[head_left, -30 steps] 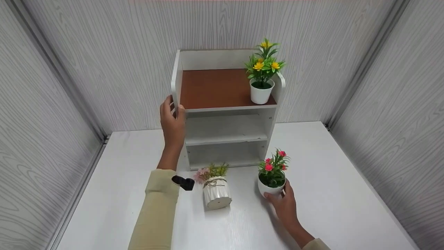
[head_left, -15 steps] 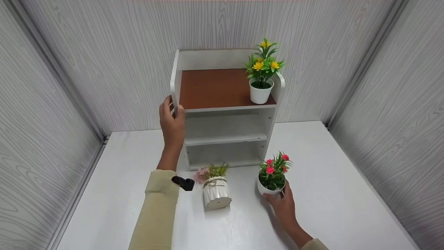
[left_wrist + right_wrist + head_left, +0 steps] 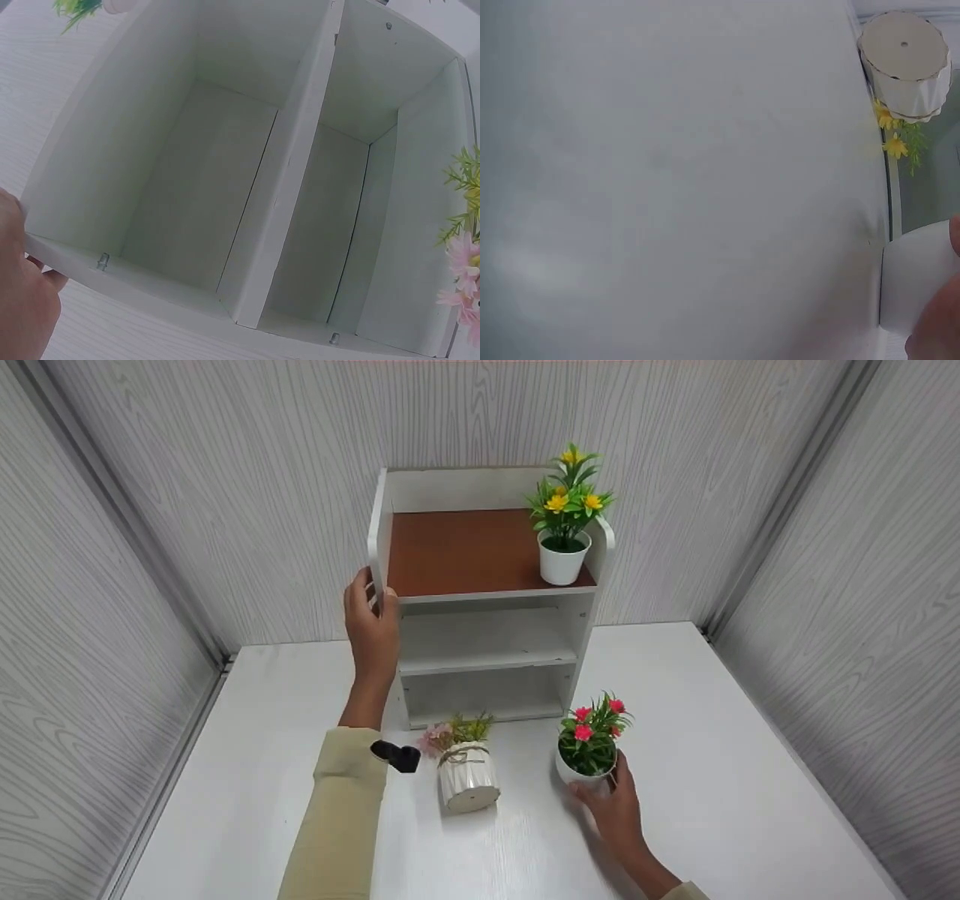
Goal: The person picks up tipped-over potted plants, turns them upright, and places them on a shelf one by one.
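A white shelf unit (image 3: 487,666) with a brown top board stands against the back wall. My left hand (image 3: 373,630) grips its left side panel at the front edge, thumb in front and fingers on the outer face. Lower right, my right hand (image 3: 616,802) holds a white flowerpot (image 3: 577,774) with pinkish-red flowers, thumb and fingers around its near right side. The pot is at the white table, right of the shelf's front; its base is hidden. In the right wrist view, only part of the white pot (image 3: 915,277) and some fingers show.
A white pot with yellow flowers (image 3: 562,561) stands at the top board's right end. A ribbed white pot (image 3: 469,780) with twine and pink flowers lies tipped on the table (image 3: 517,847), its base facing the person. Patterned grey panels (image 3: 847,585) enclose the sides.
The pot with pinkish-red flowers has tilted slightly, its flowers shifting a little right and toward the person. The left hand stays on the shelf unit.
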{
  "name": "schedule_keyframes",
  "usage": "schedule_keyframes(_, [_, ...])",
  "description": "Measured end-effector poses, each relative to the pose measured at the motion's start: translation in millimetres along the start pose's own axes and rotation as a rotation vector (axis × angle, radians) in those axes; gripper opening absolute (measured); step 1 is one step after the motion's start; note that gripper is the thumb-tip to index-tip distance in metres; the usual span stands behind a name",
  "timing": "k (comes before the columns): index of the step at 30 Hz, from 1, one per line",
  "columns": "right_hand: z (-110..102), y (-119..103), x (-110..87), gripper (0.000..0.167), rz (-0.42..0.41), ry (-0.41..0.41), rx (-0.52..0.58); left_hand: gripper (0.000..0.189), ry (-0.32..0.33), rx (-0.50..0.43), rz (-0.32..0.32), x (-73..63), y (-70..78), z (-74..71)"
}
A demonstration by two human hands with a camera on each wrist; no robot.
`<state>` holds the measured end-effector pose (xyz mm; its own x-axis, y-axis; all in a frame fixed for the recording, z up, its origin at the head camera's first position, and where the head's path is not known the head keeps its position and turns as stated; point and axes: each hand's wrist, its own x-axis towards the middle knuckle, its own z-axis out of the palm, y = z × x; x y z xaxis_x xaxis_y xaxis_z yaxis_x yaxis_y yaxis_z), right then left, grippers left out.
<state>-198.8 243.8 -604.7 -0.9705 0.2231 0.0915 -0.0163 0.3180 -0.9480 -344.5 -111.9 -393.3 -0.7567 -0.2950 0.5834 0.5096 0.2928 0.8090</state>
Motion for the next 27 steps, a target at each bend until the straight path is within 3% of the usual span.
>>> schedule_keyframes(18, [-8, -2, 9.9, 0.106, 0.018, -0.061, 0.044, 0.053, -0.004, 0.003, -0.041, 1.4, 0.9, 0.2])
schedule_keyframes(27, [-6, 1, 11.2, 0.101, 0.013, -0.012, 0.009, 0.052, -0.004, 0.005, -0.043, 0.5, 1.9, -0.5])
